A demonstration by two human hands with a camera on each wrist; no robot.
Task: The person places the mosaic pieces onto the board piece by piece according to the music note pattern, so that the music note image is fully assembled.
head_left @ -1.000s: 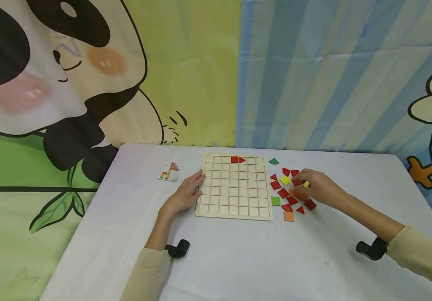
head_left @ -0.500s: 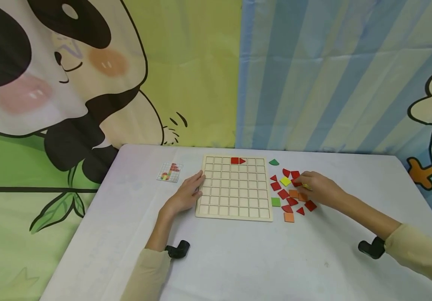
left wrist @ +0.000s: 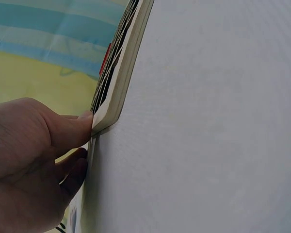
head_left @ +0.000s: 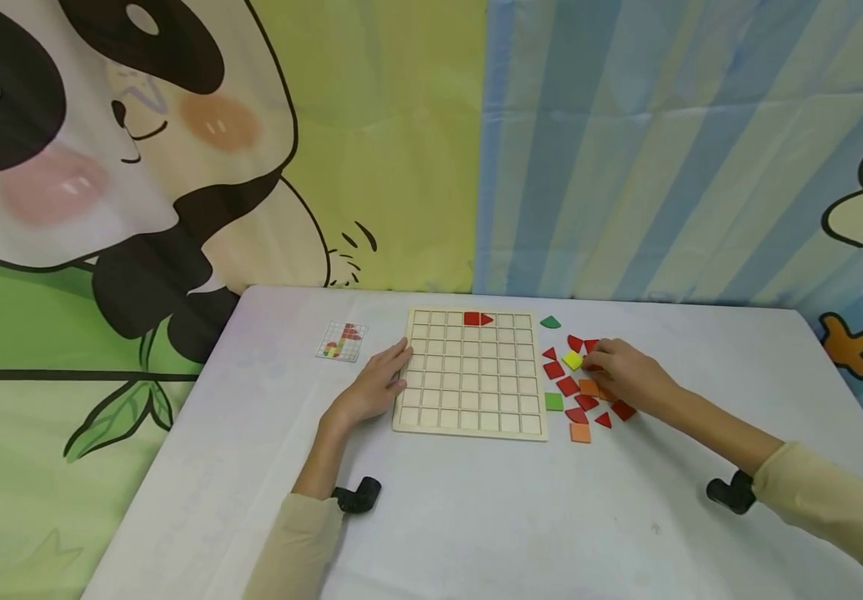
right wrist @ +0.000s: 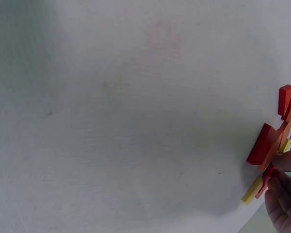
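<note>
In the head view my left hand rests against the left edge of a pale wooden grid board. The left wrist view has the thumb touching the board's rim near a corner. A red square tile and a red triangle tile sit side by side in the far row. To the right of the board, my right hand is over a loose pile of tiles. Its thumb and fingers pinch a red tile in the right wrist view; the tile's shape is mostly hidden.
Around the right hand lie several red tiles, a yellow tile, a light green square, an orange square and a dark green tile. A pattern card lies left of the board. A printed cloth hangs behind the table.
My right hand has lowered its fingertips a little and drawn them together on the red tile, covering the yellow tile that showed beneath. The left hand and board stay put.
</note>
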